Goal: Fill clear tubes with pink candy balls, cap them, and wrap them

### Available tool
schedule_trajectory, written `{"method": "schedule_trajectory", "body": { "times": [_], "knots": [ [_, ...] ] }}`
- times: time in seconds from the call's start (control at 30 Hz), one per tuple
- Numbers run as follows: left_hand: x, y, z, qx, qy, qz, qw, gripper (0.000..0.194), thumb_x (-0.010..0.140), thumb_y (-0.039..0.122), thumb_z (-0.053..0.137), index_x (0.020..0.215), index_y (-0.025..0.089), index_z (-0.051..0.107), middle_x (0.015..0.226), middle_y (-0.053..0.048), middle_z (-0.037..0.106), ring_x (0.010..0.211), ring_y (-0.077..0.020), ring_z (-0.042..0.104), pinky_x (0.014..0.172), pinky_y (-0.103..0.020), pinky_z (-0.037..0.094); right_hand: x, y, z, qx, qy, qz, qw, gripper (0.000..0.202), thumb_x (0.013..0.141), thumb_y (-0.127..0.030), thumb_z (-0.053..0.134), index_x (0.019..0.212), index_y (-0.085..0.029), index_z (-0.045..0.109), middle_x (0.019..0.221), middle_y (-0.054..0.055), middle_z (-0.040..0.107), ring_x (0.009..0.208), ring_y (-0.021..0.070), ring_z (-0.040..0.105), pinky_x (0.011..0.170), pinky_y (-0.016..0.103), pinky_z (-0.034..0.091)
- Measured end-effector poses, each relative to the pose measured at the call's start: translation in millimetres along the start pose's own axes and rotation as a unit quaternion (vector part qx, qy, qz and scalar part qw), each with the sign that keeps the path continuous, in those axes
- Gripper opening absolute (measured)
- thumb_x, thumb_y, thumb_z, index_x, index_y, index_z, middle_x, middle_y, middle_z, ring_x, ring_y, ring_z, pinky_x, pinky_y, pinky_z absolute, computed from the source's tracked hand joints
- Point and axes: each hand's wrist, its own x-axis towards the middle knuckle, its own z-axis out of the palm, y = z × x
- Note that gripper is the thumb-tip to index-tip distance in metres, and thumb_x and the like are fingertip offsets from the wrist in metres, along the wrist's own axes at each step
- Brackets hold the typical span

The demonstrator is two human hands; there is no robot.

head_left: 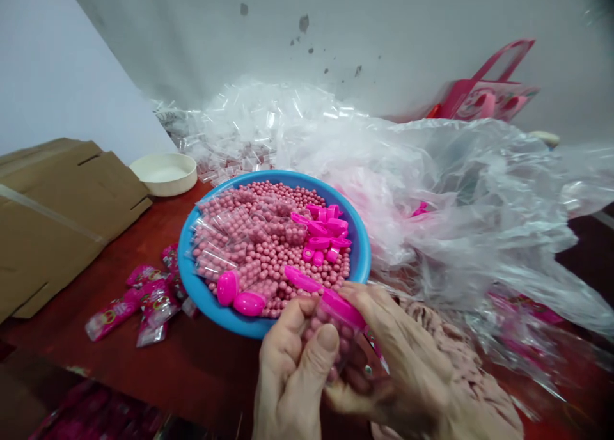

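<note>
My left hand [292, 369] is wrapped round a clear plastic container [344, 332] filled with pink balls, its thumb across the front. A bright pink cap [341, 307] sits on top, and my right hand [412, 357] grips the cap and the container's right side. Part of the container is hidden behind my fingers. Just beyond is a blue basin [363, 248] full of loose pink balls [271, 254]. Clear filled containers [215, 235] lie at its left, two with pink caps toward me. Several loose pink caps [326, 238] are heaped at its right.
Small pink printed packets [156, 299] lie left of the basin. A cardboard box [67, 216] and a white round dish [165, 174] stand farther left. Many clear empty containers [254, 117] are behind. Clear plastic sheeting [460, 197] spreads right, near a pink bag [496, 98] and patterned cloth [455, 344].
</note>
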Motion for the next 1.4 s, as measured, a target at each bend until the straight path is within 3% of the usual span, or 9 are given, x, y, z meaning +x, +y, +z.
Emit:
{"method": "schedule_trajectory", "body": {
  "times": [0.1,0.3,0.6,0.83,1.07,1.13,1.2,1.3,1.4],
  "knots": [
    [0.3,-3.5,1.4,0.017,0.021,0.028,0.999,0.027,0.074,0.035,0.073,0.096,0.022,0.067,0.079,-0.001,0.068,0.071,-0.0116,0.063,0.064,-0.017,0.049,1.9,-3.8,-3.9,-0.033,-0.006,-0.031,0.999,0.059,0.073,-0.023,0.061,0.125,-0.001,0.045,0.101,0.019,0.064,0.103,0.027,0.058,0.089,0.036,0.052],
    [-3.7,-13.1,1.8,0.113,0.137,0.072,0.981,0.044,0.07,0.033,0.075,0.11,0.02,0.063,0.105,-0.008,0.068,0.097,-0.0234,0.064,0.08,-0.027,0.052,6.4,-11.3,-7.8,-0.087,-0.018,0.014,0.996,0.046,0.083,-0.023,0.049,0.123,0.001,0.047,0.105,0.02,0.063,0.1,0.0255,0.059,0.086,0.038,0.052],
    [-12.0,-18.6,-4.2,0.143,0.134,0.088,0.977,0.036,0.073,0.036,0.072,0.103,0.017,0.066,0.092,-0.008,0.07,0.079,-0.0199,0.066,0.07,-0.024,0.052,3.0,-17.2,-12.5,-0.119,0.035,-0.041,0.991,0.035,0.083,-0.021,0.056,0.111,-0.001,0.054,0.085,0.015,0.067,0.081,0.0234,0.064,0.072,0.033,0.055],
    [-10.4,-24.7,-5.6,0.08,0.141,0.06,0.985,0.036,0.07,0.031,0.075,0.102,0.019,0.065,0.094,-0.006,0.07,0.088,-0.0214,0.065,0.072,-0.024,0.051,-9.8,-21.3,-3.1,-0.08,0.033,-0.005,0.996,0.054,0.082,-0.025,0.058,0.129,-0.003,0.041,0.089,0.016,0.066,0.084,0.0286,0.064,0.072,0.041,0.056],
    [-10.0,-12.5,-9.8,0.131,0.119,0.04,0.983,0.035,0.065,0.024,0.079,0.098,0.02,0.068,0.104,-0.006,0.07,0.099,-0.0216,0.063,0.079,-0.022,0.049,-2.0,-1.3,-28.6,0.063,-0.082,-0.012,0.995,0.056,0.083,-0.033,0.062,0.129,-0.008,0.043,0.098,0.014,0.066,0.092,0.0243,0.064,0.08,0.035,0.055],
    [-10.2,-10.2,-12.8,0.139,0.095,0.048,0.985,0.031,0.067,0.023,0.077,0.097,0.019,0.069,0.096,-0.006,0.072,0.092,-0.0217,0.065,0.077,-0.024,0.05,7.5,2.0,-39.6,0.173,-0.139,0.035,0.974,0.047,0.087,-0.048,0.051,0.121,-0.015,0.054,0.1,0.011,0.067,0.089,0.0214,0.065,0.077,0.032,0.056],
    [-12.1,-11.5,-15.4,0.134,0.072,0.051,0.987,0.029,0.069,0.023,0.076,0.097,0.019,0.07,0.091,-0.006,0.072,0.085,-0.0221,0.066,0.076,-0.027,0.051,18.1,1.5,-46.4,0.264,-0.155,0.184,0.934,0.045,0.092,-0.053,0.037,0.101,-0.02,0.067,0.089,0.007,0.069,0.079,0.0179,0.067,0.07,0.028,0.057],
    [-19.1,-17.3,-16.7,0.181,0.053,0.072,0.979,0.023,0.068,0.023,0.076,0.092,0.021,0.073,0.09,-0.006,0.072,0.084,-0.0232,0.065,0.08,-0.029,0.05,32.7,-5.2,-46.3,0.349,-0.16,0.417,0.824,0.048,0.094,-0.049,0.036,0.078,-0.019,0.07,0.076,0.004,0.069,0.072,0.0145,0.066,0.067,0.023,0.055],
    [-26.4,-20.4,-12.2,0.268,0.053,0.1,0.957,0.019,0.067,0.023,0.077,0.086,0.024,0.075,0.095,-0.005,0.073,0.095,-0.0256,0.063,0.087,-0.03,0.047,41.3,-15.0,-38.6,0.432,-0.22,0.497,0.72,0.045,0.091,-0.049,0.042,0.079,-0.016,0.07,0.081,0.005,0.069,0.076,0.0144,0.065,0.07,0.024,0.053]
  ]
}}
